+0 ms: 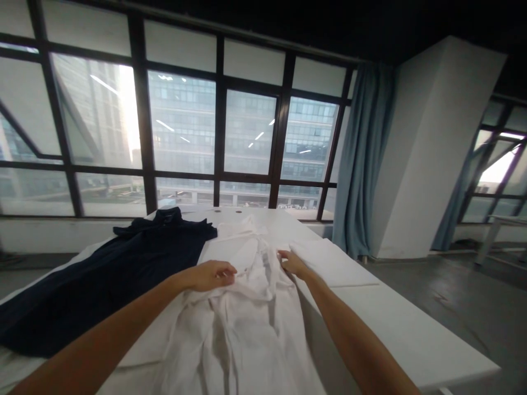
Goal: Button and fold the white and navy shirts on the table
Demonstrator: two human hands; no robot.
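Observation:
A white shirt-like garment (251,323), wrinkled and loosely spread, lies over the table and hangs down toward me. My left hand (216,275) pinches its cloth at the left side, fingers curled together. At the right side of the same garment, my right hand (293,264) has thumb and fingers closed at its edge; the cloth between them is barely visible. To the left of my left hand lies a dark navy collared shirt (135,269), spread out on the table. A flat white rectangular sheet or board (329,260) rests just right of my right hand.
The white table (415,329) extends toward the windows (181,126), its right corner jutting over the grey floor. Beyond it hang a blue curtain (362,159) and a thick white pillar (428,153). Another table (506,220) stands at the far right.

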